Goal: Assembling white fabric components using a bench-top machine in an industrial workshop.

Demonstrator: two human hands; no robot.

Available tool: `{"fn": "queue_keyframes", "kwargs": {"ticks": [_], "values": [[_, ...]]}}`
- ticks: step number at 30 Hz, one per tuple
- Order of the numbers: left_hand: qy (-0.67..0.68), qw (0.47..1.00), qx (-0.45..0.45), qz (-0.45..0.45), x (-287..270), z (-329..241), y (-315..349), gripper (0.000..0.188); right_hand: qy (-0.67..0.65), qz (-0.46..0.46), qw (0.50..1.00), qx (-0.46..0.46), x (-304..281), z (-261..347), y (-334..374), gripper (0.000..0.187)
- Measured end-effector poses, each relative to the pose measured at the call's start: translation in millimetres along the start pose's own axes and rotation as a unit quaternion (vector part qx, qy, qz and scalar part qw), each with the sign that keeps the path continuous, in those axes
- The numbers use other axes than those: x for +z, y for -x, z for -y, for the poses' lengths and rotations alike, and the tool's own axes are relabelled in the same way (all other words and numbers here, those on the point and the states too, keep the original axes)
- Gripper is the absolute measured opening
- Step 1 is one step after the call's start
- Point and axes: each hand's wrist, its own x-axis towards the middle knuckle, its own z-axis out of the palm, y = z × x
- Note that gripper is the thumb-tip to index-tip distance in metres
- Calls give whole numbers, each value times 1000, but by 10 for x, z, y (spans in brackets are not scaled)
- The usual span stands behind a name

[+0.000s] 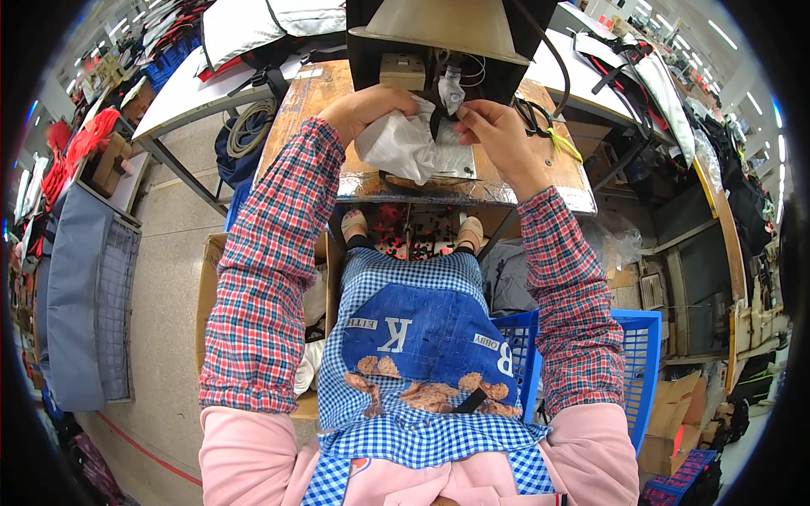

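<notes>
My left hand (378,110) is closed on a thin white sheet (400,145), soft and crumpled, that hangs over the front of the wooden worktable. Whether it is cloth or plastic film I cannot tell. Thumb and fingertips of my right hand (498,137) are pinched together just right of it, beside a small crumpled translucent wad (451,89) on the machine; what they grip is too small to make out. Behind both hands stands a dark machine (364,61) with a beige cover (439,27). A metal plate (456,160) lies below my right fingertips.
The wooden worktable (295,118) has a worn front edge. A yellow tie (564,145) and dark cables are at its right. White tables with bags flank it. A blue crate (639,363) and cardboard box (213,270) stand beside my legs; my feet are underneath.
</notes>
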Motion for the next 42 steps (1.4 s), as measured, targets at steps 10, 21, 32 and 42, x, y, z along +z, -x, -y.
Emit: {"fn": "queue_keyframes", "kwargs": {"ticks": [10, 21, 32, 42], "values": [[13, 1000, -9, 27, 173, 55, 400, 44, -115, 48, 989, 79, 118, 45, 313, 18], [-172, 970, 152, -79, 507, 161, 1251, 40, -353, 68, 925, 121, 644, 208, 920, 18], [-461, 824, 244, -221, 944, 83, 1647, 34, -80, 122, 988, 44, 571, 396, 966, 24], [-211, 955, 201, -53, 733, 198, 1456, 26, -169, 164, 968, 88, 395, 527, 991, 23]]}}
